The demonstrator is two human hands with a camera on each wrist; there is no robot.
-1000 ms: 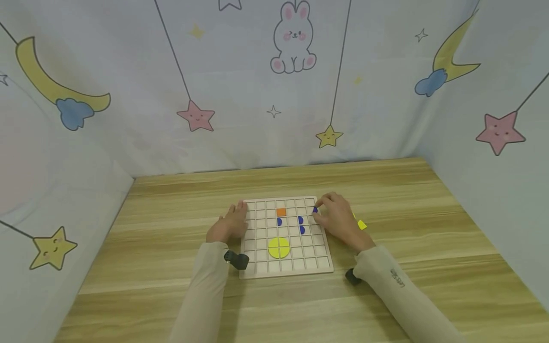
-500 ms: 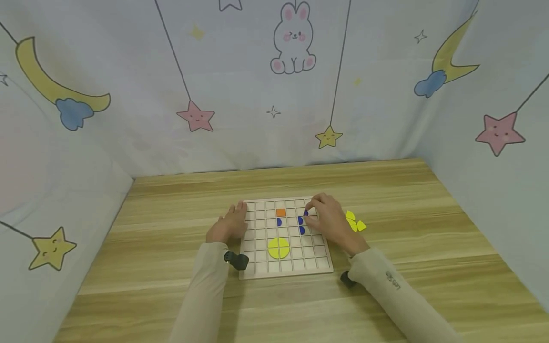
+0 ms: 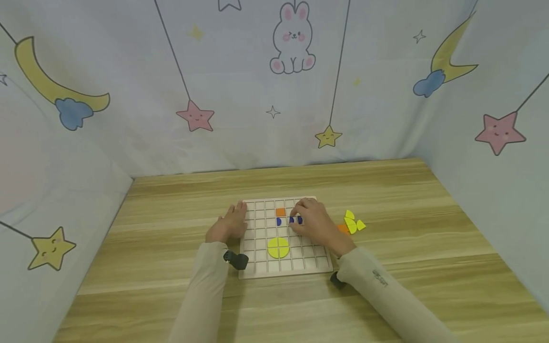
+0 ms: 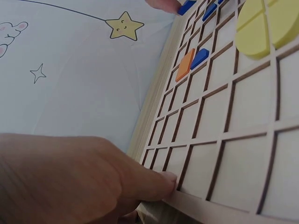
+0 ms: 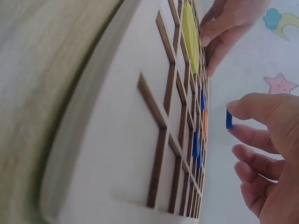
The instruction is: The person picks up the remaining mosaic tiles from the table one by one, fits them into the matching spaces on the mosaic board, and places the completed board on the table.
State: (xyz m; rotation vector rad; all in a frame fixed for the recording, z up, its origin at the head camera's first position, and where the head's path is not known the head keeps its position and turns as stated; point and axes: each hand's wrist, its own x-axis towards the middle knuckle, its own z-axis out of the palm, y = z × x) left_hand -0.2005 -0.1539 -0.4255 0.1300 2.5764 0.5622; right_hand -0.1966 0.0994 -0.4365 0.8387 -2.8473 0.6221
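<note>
A pale wooden grid board (image 3: 260,267) lies on the table. Along its left edge rests my left hand (image 3: 228,225), the thumb (image 4: 161,183) touching the rim in the left wrist view. My right hand (image 3: 315,224) pinches a small blue half-circle piece (image 5: 229,119) between thumb and index finger, held above the board. Beneath it on the grid sit an orange square (image 3: 280,212), a blue half-circle (image 3: 279,222) just in front of that, and another blue half-circle (image 3: 299,220) partly behind the right fingers. Yellow quarter pieces form a circle (image 3: 273,243) nearer the front.
To the right of the board, several loose yellow quarter pieces (image 3: 350,225) lie on the wooden table (image 3: 407,209). Beside them is some orange (image 3: 343,228), partly hidden by my right wrist. A printed curtain (image 3: 240,143) stands behind the table.
My right hand has moved left across the board from its right edge, carrying the blue half-circle. The loose orange beside the yellow pieces has come into view. My left hand has stayed put.
</note>
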